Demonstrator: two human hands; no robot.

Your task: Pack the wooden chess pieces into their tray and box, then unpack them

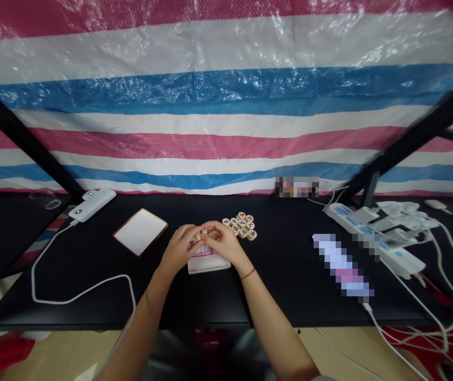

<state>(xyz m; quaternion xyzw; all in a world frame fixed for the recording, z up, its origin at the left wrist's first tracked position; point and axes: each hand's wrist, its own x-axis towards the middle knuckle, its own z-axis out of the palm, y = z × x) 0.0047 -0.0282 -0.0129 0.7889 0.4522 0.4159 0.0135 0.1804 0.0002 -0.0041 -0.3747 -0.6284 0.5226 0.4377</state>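
My left hand [179, 246] and my right hand [225, 244] come together over a small white box [209, 266] with a pink-lined sheet in it. Pale round Chinese chess pieces [201, 234] show between their curled fingers, partly covered by them. How many pieces each hand grips cannot be made out. Just beyond my right hand, a cluster of several more Chinese chess pieces [242, 224] lies on the black table, with red or black characters facing up. A square white lid-like piece with a brown edge [141, 232] rests to the left of my left hand.
A white power bank [93, 205] with a white cable sits at the back left of the black table [282, 286]. On the right are a blurred-out phone-like item [343, 267], a power strip [372, 238] and tangled cables. A striped plastic sheet [210, 121] hangs behind.
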